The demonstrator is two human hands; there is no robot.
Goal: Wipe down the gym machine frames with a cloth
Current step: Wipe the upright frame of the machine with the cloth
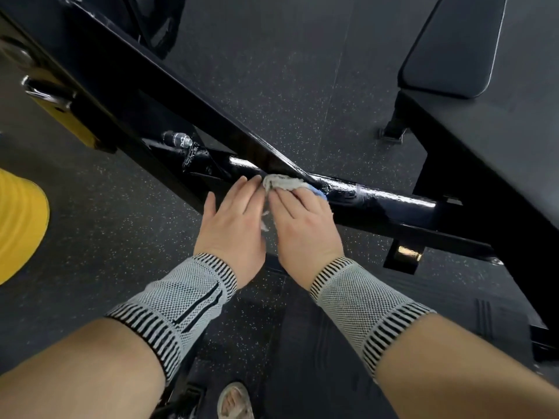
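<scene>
Right at the joint where the slanted beam meets the low black frame tube (378,199) sits the bunched whitish cloth (282,182), with the right hand (302,225) pressing it down, fingers flat and together. The left hand (231,225) lies flat just beside it, fingers relaxed, fingertips near the cloth. Speckled rubber floor (302,86) underneath, padded bench (453,46) off to the right.

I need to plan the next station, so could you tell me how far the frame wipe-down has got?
Done, by the look of it: the round black crossbar shines wet to the right of the hands. In hand: the right hand presses the cloth where the crossbar meets the diagonal beam; the left hand rests flat beside it. Left: the beam higher up and the frame under the bench pad cannot be judged.
</scene>
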